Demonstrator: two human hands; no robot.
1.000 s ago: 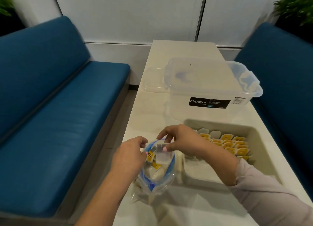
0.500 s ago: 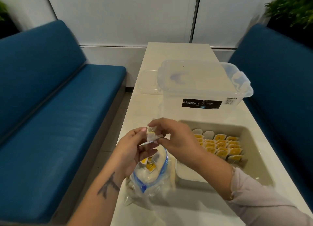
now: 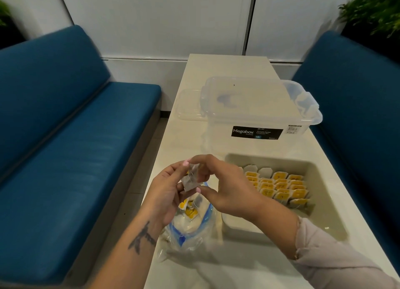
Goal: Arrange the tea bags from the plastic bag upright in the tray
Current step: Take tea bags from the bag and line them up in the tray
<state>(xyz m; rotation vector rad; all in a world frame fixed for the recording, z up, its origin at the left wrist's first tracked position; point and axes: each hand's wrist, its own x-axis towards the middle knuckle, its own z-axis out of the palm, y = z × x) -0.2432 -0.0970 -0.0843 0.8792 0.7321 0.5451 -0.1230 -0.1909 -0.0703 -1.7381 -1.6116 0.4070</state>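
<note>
A white tea bag (image 3: 190, 178) is held above the clear plastic bag (image 3: 190, 230), which lies open on the table and holds more tea bags with yellow tags. My left hand (image 3: 166, 193) and my right hand (image 3: 223, 187) both pinch the held tea bag between fingertips. To the right sits the beige tray (image 3: 320, 202). Several tea bags (image 3: 279, 187) stand upright in rows in its far half; its near half is bare.
A clear Megabox storage box (image 3: 257, 113) stands behind the tray, with its lid (image 3: 188, 104) lying flat to the left. The narrow cream table (image 3: 229, 65) runs between two blue benches (image 3: 65, 137). A plant (image 3: 372, 9) is at the far right.
Both hands lifted a tea bag out of the plastic bag and raised it above the bag's mouth. The camera view shifted slightly left.
</note>
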